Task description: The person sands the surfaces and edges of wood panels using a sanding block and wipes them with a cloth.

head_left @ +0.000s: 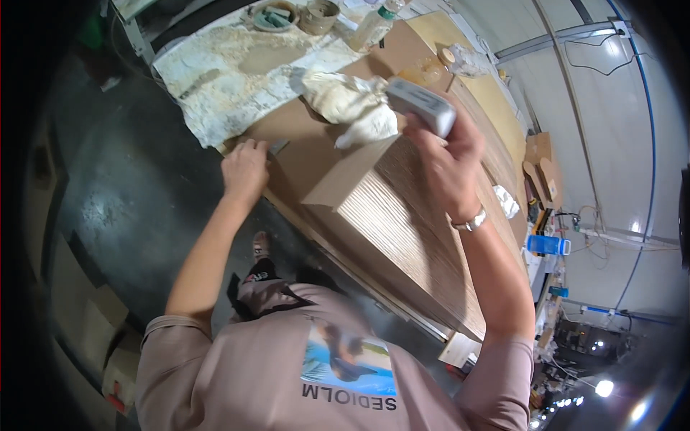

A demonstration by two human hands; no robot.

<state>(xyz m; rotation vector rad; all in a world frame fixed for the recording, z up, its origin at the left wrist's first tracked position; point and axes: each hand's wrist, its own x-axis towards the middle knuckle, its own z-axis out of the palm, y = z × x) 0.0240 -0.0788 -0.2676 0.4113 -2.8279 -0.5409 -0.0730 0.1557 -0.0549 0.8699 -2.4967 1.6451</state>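
Gripping pale block | right hand | left hand curled beside grey piece, hold unclear

Mauve short-sleeved T-shirt with a blue-and-brown picture print and dark lettering; black trousers; silvery metal wristband, right side.

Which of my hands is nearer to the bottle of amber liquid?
Your right hand. It is just below the bottle in the picture, holding a pale boxy object; your left hand is farther off, down and to the left, at the edge of the table.
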